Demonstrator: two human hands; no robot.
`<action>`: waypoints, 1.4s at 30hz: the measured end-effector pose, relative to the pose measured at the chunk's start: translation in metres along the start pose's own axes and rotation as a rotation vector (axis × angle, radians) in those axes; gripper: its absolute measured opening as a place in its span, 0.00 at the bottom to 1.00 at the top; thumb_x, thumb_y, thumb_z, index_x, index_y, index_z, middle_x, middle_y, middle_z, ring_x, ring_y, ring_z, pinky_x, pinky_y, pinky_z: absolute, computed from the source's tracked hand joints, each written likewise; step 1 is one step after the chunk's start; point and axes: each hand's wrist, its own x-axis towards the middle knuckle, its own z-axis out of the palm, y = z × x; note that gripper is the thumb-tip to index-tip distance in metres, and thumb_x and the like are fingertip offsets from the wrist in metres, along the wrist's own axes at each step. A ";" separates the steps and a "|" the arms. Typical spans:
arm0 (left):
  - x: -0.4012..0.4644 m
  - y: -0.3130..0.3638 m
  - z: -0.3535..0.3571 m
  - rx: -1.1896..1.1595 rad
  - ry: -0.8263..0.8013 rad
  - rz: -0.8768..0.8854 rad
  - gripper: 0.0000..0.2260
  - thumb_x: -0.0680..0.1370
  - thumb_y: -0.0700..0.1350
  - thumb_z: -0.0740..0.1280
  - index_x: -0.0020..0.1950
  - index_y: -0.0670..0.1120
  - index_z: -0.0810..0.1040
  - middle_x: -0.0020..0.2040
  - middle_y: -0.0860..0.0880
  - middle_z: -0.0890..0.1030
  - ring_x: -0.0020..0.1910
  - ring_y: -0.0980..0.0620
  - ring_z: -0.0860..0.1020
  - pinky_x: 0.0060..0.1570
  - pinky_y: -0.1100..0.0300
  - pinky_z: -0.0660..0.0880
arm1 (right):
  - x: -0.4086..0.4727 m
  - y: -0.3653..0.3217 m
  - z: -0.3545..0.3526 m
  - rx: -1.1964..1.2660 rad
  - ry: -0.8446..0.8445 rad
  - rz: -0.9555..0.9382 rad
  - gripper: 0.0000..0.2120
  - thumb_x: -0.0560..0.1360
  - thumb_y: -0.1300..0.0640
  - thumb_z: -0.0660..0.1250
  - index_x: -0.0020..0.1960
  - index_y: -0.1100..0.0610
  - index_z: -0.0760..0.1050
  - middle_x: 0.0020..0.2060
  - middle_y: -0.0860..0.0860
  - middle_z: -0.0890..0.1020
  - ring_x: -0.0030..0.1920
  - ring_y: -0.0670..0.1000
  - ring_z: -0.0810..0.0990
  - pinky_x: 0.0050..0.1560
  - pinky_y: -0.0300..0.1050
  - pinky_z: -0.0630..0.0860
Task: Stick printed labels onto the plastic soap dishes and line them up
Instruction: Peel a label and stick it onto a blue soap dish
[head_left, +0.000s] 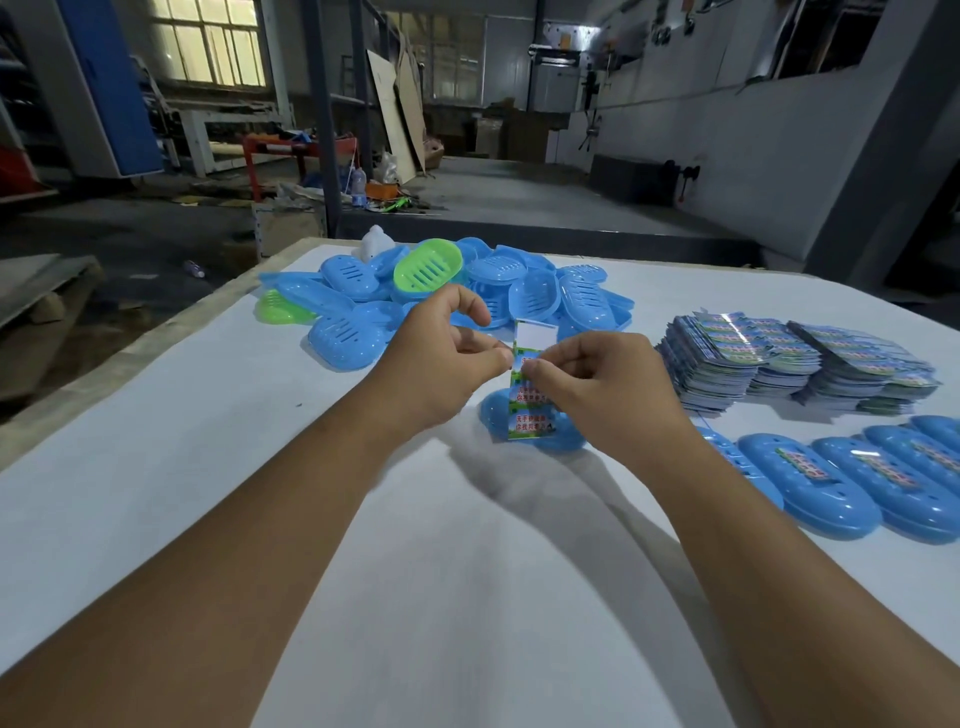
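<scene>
1. Already, a row of labelled dishes (852, 483) lies at right.
2. Both hands, left (441, 358) and right (602, 384), pinch one label (530, 395) above a blue dish (535, 421).
3. A heap of unlabelled dishes (441, 291) remains.

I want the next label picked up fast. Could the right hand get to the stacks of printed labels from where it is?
Probably yes. The right hand is beside the label stacks with only bare table between, but it pinches the label with the left hand, so it must let go first.
</scene>
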 end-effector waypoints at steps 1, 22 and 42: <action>0.000 0.000 0.001 0.002 -0.001 0.007 0.14 0.75 0.41 0.74 0.46 0.53 0.69 0.39 0.54 0.86 0.41 0.52 0.83 0.44 0.54 0.77 | -0.001 -0.001 0.001 0.012 -0.013 0.001 0.08 0.71 0.49 0.76 0.36 0.51 0.83 0.30 0.45 0.85 0.34 0.46 0.84 0.41 0.52 0.84; 0.000 -0.004 0.015 0.184 0.060 0.137 0.14 0.74 0.42 0.72 0.41 0.55 0.67 0.39 0.49 0.85 0.37 0.51 0.81 0.41 0.56 0.79 | -0.010 -0.015 0.000 -0.074 -0.017 0.012 0.10 0.71 0.53 0.69 0.34 0.54 0.84 0.28 0.49 0.84 0.35 0.55 0.83 0.36 0.59 0.83; 0.009 -0.015 -0.005 0.520 0.065 -0.183 0.07 0.79 0.43 0.62 0.54 0.50 0.66 0.48 0.49 0.79 0.43 0.52 0.76 0.35 0.58 0.69 | 0.002 0.002 -0.014 -0.141 -0.112 0.158 0.11 0.70 0.55 0.66 0.32 0.53 0.83 0.27 0.50 0.83 0.25 0.49 0.76 0.30 0.46 0.80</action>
